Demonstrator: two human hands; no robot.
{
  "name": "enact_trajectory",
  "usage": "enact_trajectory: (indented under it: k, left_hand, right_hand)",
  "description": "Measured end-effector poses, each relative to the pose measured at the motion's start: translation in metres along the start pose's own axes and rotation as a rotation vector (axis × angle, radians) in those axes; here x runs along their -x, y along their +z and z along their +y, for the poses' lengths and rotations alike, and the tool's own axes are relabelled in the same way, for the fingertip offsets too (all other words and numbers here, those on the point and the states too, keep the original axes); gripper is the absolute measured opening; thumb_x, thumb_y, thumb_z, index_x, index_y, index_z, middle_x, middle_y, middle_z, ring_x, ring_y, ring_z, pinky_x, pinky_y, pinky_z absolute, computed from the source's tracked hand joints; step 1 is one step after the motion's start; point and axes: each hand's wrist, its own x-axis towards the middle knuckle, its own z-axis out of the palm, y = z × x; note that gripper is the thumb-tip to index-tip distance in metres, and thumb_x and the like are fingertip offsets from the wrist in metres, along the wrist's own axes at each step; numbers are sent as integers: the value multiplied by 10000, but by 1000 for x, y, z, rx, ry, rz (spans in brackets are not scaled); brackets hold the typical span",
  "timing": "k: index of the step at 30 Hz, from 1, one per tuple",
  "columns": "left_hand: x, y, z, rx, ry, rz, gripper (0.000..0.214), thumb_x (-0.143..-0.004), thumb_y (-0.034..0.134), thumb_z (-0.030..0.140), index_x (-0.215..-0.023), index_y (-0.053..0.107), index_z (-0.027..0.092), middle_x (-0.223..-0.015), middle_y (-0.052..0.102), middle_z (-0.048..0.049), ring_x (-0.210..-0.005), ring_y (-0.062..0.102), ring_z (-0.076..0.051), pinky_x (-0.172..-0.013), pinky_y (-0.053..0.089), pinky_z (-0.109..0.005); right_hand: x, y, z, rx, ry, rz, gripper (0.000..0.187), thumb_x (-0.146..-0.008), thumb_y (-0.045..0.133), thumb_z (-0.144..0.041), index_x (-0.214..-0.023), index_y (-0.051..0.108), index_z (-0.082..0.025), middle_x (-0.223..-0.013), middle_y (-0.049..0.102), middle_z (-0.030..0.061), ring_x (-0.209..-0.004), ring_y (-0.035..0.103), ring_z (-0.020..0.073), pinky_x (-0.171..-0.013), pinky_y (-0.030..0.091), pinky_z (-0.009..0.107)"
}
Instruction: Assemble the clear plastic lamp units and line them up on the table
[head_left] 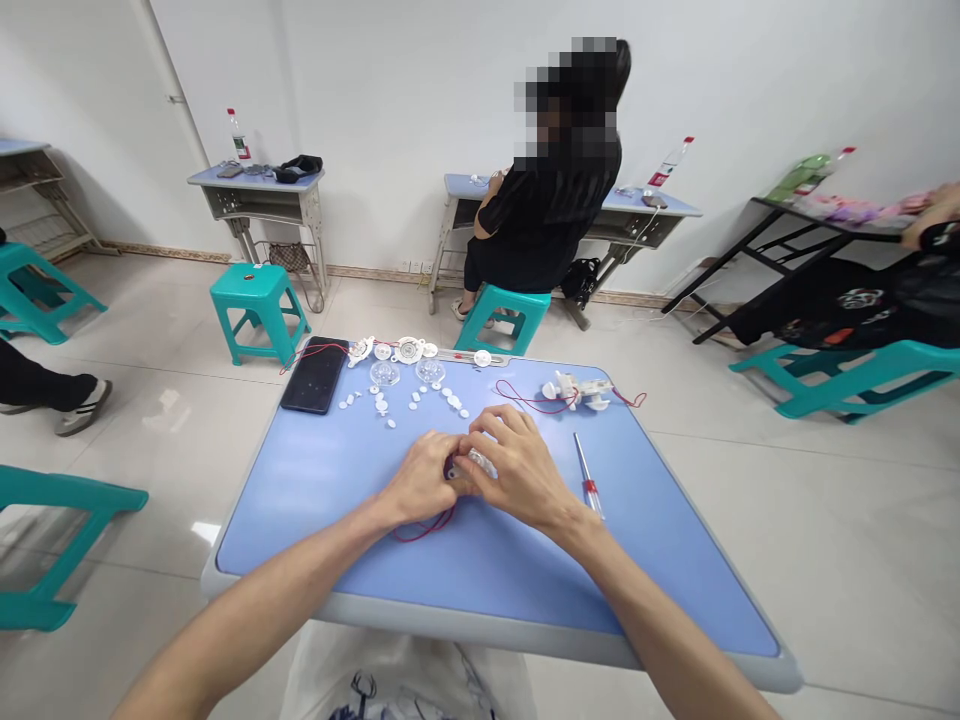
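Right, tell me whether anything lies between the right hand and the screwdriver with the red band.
Nothing visible does. The screwdriver with the red band lies on the blue tabletop just beside the right hand, which is pressed with the left hand around a clear plastic part.

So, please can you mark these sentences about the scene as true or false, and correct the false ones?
1. The left hand and right hand both touch a clear plastic piece. True.
2. A screwdriver lies to the right of the hands. True.
3. The phone stands upright. False: it lies flat on the blue table.
4. The seated person behind the table wears white. False: the top is black.
5. White round pieces lie near the phone. True.
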Motion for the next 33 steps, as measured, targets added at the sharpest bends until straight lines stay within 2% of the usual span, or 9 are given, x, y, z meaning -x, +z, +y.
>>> enact_trajectory:
  k: [15,19,21,33]
  left_hand:
    - [0,1,-1,6,29,19,70,-758,603,173,-820,568,174,-814,631,-16,-765,508,-181,-736,376,-296]
    - [0,1,1,7,29,19,104,-729,578,127,-822,563,173,-808,624,-15,-774,514,-181,-740,378,-293]
    - [0,0,2,3,20,13,99,-724,575,127,-809,559,174,-795,617,-12,-768,514,-180,-737,378,-292]
    - [0,0,1,2,6,8,57,-775,588,201,-826,576,179,-806,629,-16,-764,512,-182,-732,383,-294]
  right_hand:
    - [2,-1,-8,13,35,-45,157,-899,533,-139,-792,635,-191,-827,645,54,-906,505,218,-799,367,365]
    - [3,-3,-8,36,81,-54,71,-881,606,-225,-832,640,-186,-845,649,53,-891,509,217,-797,362,361]
    - [3,-3,-8,66,94,-51,87,-876,626,-256,-825,641,-187,-843,652,55,-887,509,220,-794,356,362]
    - [2,-3,-12,60,83,-83,155,-910,510,-151,-822,631,-195,-829,640,58,-872,501,215,-777,355,369]
